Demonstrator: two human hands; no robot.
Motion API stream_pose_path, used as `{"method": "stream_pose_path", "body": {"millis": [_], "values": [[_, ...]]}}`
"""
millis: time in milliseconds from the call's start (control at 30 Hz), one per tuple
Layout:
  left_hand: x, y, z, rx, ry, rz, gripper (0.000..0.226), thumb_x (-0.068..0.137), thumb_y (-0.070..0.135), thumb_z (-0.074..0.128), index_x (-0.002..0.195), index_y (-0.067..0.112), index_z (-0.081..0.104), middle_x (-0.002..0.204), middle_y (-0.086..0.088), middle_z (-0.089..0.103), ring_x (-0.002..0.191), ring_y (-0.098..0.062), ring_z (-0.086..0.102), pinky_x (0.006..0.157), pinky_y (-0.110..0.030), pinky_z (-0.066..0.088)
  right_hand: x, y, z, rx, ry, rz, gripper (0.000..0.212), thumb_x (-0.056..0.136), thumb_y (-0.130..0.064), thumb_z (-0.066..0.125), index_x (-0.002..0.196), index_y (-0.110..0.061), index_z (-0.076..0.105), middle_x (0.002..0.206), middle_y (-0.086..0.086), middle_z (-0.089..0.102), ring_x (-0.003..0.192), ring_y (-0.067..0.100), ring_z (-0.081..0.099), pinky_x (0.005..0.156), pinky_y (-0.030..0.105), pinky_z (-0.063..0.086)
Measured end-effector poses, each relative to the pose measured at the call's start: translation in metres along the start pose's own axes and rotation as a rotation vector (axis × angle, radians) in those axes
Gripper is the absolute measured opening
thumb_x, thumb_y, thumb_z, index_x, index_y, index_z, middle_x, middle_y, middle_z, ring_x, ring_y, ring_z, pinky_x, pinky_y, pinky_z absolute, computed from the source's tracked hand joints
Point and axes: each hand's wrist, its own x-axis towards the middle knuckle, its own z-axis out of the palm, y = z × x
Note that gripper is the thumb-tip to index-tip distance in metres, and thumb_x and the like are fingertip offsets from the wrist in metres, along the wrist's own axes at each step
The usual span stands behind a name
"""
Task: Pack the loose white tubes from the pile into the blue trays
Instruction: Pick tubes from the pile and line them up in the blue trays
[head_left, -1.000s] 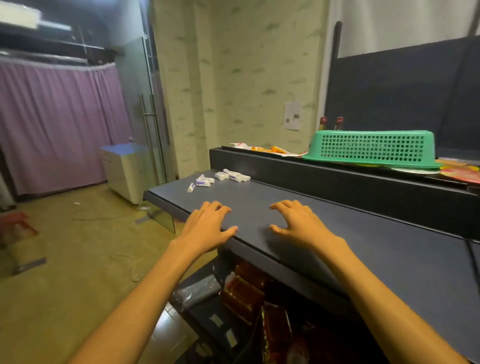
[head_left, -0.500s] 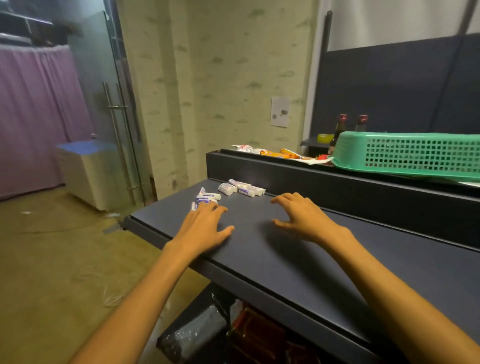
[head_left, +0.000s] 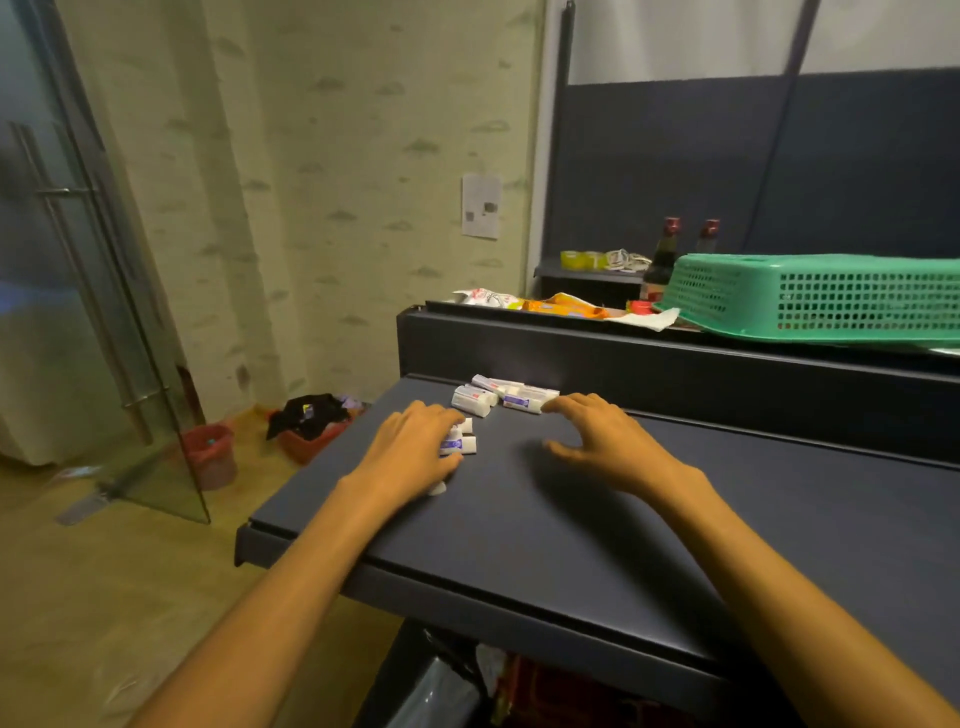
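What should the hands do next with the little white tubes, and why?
Probably the left hand should curl its fingers round the white tubes lying under it. It already rests on them on the dark table, while the right hand hovers open just short of the other tubes further back. No blue tray shows in this view, so gathering likely comes first.

2 bare forearms, left hand (head_left: 410, 449), right hand (head_left: 605, 441); no sleeves, unadorned.

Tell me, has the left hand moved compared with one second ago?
Yes. The left hand has gone forward along the dark counter, from its near edge onto the nearer white tubes, which it now covers in part.
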Motion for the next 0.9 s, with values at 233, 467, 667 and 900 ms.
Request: {"method": "stream_pose_path", "body": {"millis": [233,467,667,900], "values": [[0.024,-0.002,0.007,-0.062,-0.013,0.096,0.020,0.090,0.026,0.063,0.109,0.026,0.065,0.121,0.003,0.061,0.110,-0.019,0.057,0.090,-0.033,0.045,0.004,0.003,0.002,0.012,0.034,0.060,0.050,0.092,-0.040,0.059,0.138,-0.027,0.045,0.137,-0.001,0.050,0.122,0.017,0.047,0.102,0.036,0.043],[0.018,-0.002,0.007,-0.178,0.031,0.049,0.017,0.091,0.031,0.062,0.105,0.029,0.054,0.103,-0.002,0.054,0.096,-0.023,0.058,0.080,-0.032,0.045,-0.006,0.009,0.001,0.046,0.069,0.064,0.048,0.092,-0.038,0.060,0.137,-0.026,0.046,0.135,0.000,0.052,0.117,0.017,0.050,0.099,0.038,0.046],[0.005,0.002,-0.004,-0.520,0.207,0.065,0.032,0.080,0.010,0.075,0.107,0.026,0.066,0.094,0.004,0.061,0.074,-0.007,0.056,0.068,-0.007,0.040,-0.020,0.014,0.000,0.084,0.070,0.026,0.050,0.093,-0.038,0.059,0.139,-0.025,0.044,0.139,-0.002,0.050,0.123,0.015,0.048,0.102,0.035,0.044],[-0.028,-0.006,-0.014,-0.580,0.250,-0.048,0.027,0.069,0.009,0.084,0.084,0.018,0.063,0.083,0.005,0.066,0.072,-0.013,0.063,0.061,-0.013,0.045,-0.024,-0.001,0.011,0.130,0.034,-0.023,0.050,0.092,-0.040,0.059,0.138,-0.027,0.044,0.142,-0.003,0.048,0.125,0.014,0.047,0.105,0.036,0.043]]}}
